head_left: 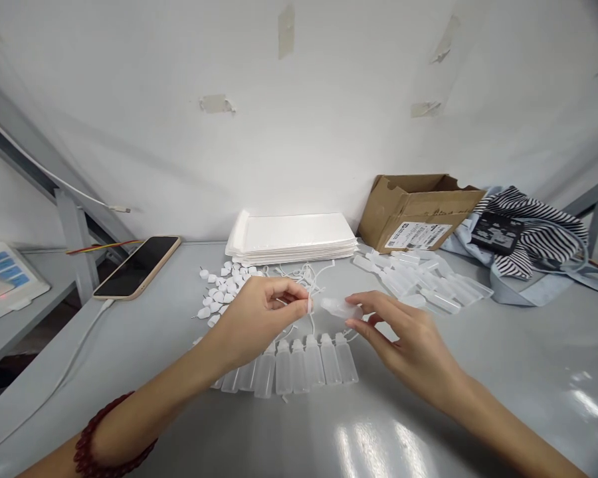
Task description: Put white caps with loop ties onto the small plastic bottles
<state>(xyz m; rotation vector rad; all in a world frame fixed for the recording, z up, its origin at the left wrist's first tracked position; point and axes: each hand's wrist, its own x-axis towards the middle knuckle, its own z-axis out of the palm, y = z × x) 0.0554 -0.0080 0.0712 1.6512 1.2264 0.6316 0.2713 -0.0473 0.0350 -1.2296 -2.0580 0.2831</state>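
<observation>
My left hand (pixel 264 315) pinches a thin white cord (pixel 311 292) between thumb and fingertips. Just to its right, my right hand (pixel 403 338) holds a translucent plastic bottle (pixel 336 307), its narrow end towards the left hand. Below both hands lies a row of several similar bottles (pixel 299 368) with necks pointing away from me. White cords (pixel 303 272) are tangled behind my fingers. Small white caps (pixel 222 289) are heaped beyond the left hand, which hides part of them. Loose bottles (pixel 428 282) are piled at the right.
A stack of white padded envelopes (pixel 294 236) stands against the wall. Right of it is an open cardboard box (pixel 418 212), then striped cloth (pixel 543 229) with a black item (pixel 497 232). A phone (pixel 138 267) with a cable (pixel 74 358) lies left on the grey table (pixel 259 445).
</observation>
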